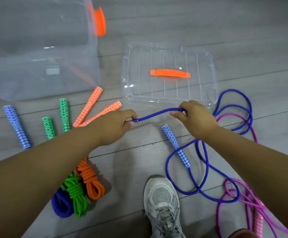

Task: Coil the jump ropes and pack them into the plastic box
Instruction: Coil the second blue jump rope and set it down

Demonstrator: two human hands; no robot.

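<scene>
A loose blue jump rope [203, 152] lies in loops on the floor at the right. My left hand [115, 126] pinches its free end by a small metal tip. My right hand [194, 117] grips the same rope a short way along, so a short span runs between both hands. One blue patterned handle [176, 146] lies on the floor below my right hand, attached to the rope. The clear plastic box [36, 78] stands at the upper left. Three coiled ropes, orange [91, 181], green [76, 194] and dark blue [61, 205], lie beside my left forearm.
The clear lid [134, 93] with an orange grip lies flat beyond my hands. Loose handles lie left: a blue one [17, 126], two green [64, 114], two orange [88, 105]. A pink rope [239, 194] tangles with the blue at right. My shoe [162, 203] stands below.
</scene>
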